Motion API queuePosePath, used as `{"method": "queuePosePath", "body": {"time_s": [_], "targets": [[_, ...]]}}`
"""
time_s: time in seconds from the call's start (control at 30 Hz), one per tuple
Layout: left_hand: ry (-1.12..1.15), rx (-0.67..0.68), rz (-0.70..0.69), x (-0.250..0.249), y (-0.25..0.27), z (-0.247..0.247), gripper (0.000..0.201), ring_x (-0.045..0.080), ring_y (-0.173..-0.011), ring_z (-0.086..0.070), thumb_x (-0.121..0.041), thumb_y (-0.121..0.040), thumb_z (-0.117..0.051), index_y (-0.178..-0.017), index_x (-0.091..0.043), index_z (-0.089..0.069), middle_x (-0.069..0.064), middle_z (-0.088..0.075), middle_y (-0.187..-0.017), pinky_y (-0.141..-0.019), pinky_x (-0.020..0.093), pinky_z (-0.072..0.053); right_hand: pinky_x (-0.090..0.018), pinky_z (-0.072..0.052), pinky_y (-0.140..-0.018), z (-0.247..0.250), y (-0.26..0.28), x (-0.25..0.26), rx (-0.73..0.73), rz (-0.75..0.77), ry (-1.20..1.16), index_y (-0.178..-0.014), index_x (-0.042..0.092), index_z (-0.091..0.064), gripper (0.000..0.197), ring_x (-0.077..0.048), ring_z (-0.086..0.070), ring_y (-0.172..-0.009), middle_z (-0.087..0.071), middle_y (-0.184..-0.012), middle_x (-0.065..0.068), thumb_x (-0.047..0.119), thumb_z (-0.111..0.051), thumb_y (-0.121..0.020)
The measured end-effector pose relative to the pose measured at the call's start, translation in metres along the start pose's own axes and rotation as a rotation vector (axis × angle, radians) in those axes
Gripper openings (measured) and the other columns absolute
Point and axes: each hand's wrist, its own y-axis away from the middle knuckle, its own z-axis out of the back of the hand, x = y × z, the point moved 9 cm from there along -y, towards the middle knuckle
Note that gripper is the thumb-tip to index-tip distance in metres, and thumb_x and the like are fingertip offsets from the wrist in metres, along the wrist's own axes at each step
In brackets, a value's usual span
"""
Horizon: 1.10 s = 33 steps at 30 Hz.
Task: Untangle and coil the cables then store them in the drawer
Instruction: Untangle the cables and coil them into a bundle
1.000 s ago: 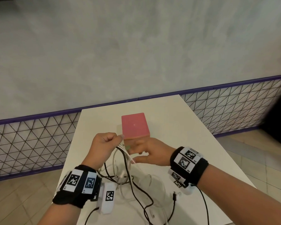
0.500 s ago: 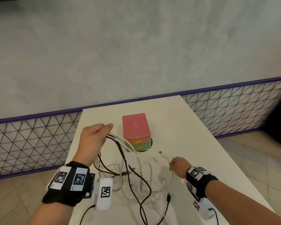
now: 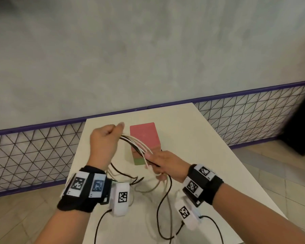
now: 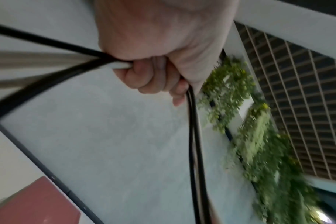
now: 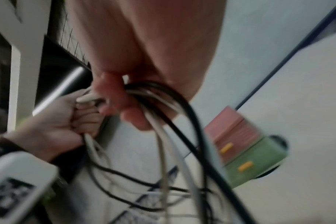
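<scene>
While the cables (image 3: 139, 143) are gripped in both the left hand (image 3: 104, 140) and right hand (image 3: 164, 161), coiling is judged underway; another loop must be gathered next.

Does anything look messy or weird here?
Yes. The black and white cables are still a jumbled tangle, strung between the left hand and right hand, with loose loops trailing over the white table.

Smooth rubbery-sheathed black and white cables (image 3: 139, 145) hang over a matt pale counter (image 3: 192, 138), beside a matt plastic-looking drawer box (image 3: 144, 134) before a rough plastered wall (image 3: 148, 50).
</scene>
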Motion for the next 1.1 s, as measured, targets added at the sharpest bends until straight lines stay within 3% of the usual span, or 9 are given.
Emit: {"method": "queuePosePath", "body": {"time_s": [0.17, 0.23, 0.37, 0.5, 0.63, 0.73, 0.9, 1.0, 1.1], "targets": [[0.041, -0.032, 0.152, 0.033, 0.012, 0.005, 0.053, 0.009, -0.044, -0.019, -0.023, -0.088, -0.064, -0.050, -0.015, -0.029, 0.000, -0.021, -0.051, -0.049, 0.026, -0.019, -0.020, -0.020, -0.049, 0.024, 0.009, 0.001, -0.021, -0.010, 0.098, -0.065, 0.030, -0.070, 0.031, -0.005, -0.027, -0.047, -0.039, -0.052, 0.012, 0.041, -0.056, -0.090], [0.063, -0.026, 0.213, 0.043, 0.016, 0.003, 0.056, 0.010, -0.043, -0.020, -0.026, -0.088, -0.064, -0.046, -0.018, -0.029, 0.000, -0.022, -0.050, -0.052, 0.027, -0.019, -0.018, -0.024, -0.049, 0.030, 0.011, 0.013, 0.018, 0.023, 0.124, -0.073, 0.023, -0.073, 0.022, -0.006, -0.029, -0.049, -0.037, -0.054, 0.008, 0.036, -0.062, -0.088], [0.138, -0.018, 0.270, 0.047, 0.021, 0.001, 0.061, 0.011, -0.042, -0.020, -0.029, -0.088, -0.064, -0.040, -0.022, -0.028, -0.004, -0.023, -0.046, -0.051, 0.028, -0.019, -0.012, -0.039, -0.053, 0.052, 0.011, 0.023, 0.112, -0.010, 0.168, -0.066, 0.021, -0.070, 0.027, -0.004, -0.048, -0.051, -0.054, -0.060, 0.000, 0.001, -0.065, -0.084], [0.138, -0.010, 0.218, 0.035, 0.018, -0.005, 0.060, 0.011, -0.043, -0.021, -0.027, -0.088, -0.065, -0.040, -0.022, -0.030, -0.004, -0.024, -0.045, -0.047, 0.025, -0.021, -0.022, -0.042, -0.055, 0.073, 0.003, 0.009, -0.059, -0.025, 0.468, -0.083, 0.017, -0.059, 0.020, -0.011, -0.049, -0.056, -0.055, -0.064, 0.005, -0.001, -0.065, -0.079], [0.152, -0.098, 0.282, 0.045, 0.021, 0.000, 0.059, 0.013, -0.046, -0.019, -0.027, -0.087, -0.066, -0.042, -0.022, -0.028, 0.003, -0.022, -0.053, -0.048, 0.026, -0.020, -0.028, -0.046, -0.067, 0.071, 0.007, 0.002, -0.145, 0.124, 0.654, -0.110, 0.020, -0.046, 0.042, -0.028, -0.058, -0.080, -0.059, -0.105, 0.008, -0.002, -0.057, -0.076], [0.227, -0.154, 0.412, 0.064, 0.021, 0.008, 0.053, 0.013, -0.045, -0.017, -0.028, -0.086, -0.066, -0.049, -0.021, -0.029, 0.002, -0.021, -0.054, -0.047, 0.025, -0.017, -0.025, -0.045, -0.066, 0.064, 0.012, -0.012, -0.147, 0.156, 0.552, -0.112, 0.020, -0.042, 0.043, -0.019, -0.057, -0.075, -0.059, -0.109, 0.012, -0.003, -0.054, -0.078], [0.284, -0.136, 0.537, 0.077, 0.018, 0.010, 0.047, 0.011, -0.038, -0.017, -0.026, -0.086, -0.066, -0.055, -0.020, -0.031, -0.009, -0.023, -0.040, -0.038, 0.018, -0.015, -0.020, -0.047, -0.070, 0.065, 0.018, -0.024, -0.065, 0.106, -0.041, -0.115, 0.011, -0.049, 0.041, -0.007, -0.055, -0.065, -0.062, -0.101, 0.007, -0.009, -0.063, -0.083], [0.295, -0.108, 0.506, 0.075, 0.019, 0.006, 0.043, 0.011, -0.038, -0.017, -0.026, -0.086, -0.066, -0.058, -0.020, -0.034, -0.009, -0.023, -0.042, -0.038, 0.018, -0.015, -0.022, -0.045, -0.070, 0.057, 0.019, -0.029, 0.027, 0.067, -0.017, -0.106, 0.016, -0.058, 0.037, -0.012, -0.054, -0.072, -0.059, -0.100, 0.006, -0.005, -0.069, -0.078], [0.300, -0.105, 0.496, 0.073, 0.022, 0.005, 0.043, 0.010, -0.039, -0.018, -0.027, -0.087, -0.065, -0.057, -0.020, -0.035, -0.009, -0.024, -0.042, -0.039, 0.020, -0.016, -0.023, -0.044, -0.072, 0.056, 0.019, -0.034, -0.038, 0.057, 0.077, -0.101, 0.009, -0.062, 0.022, -0.014, -0.056, -0.074, -0.061, -0.086, 0.000, 0.000, -0.068, -0.082]]}}
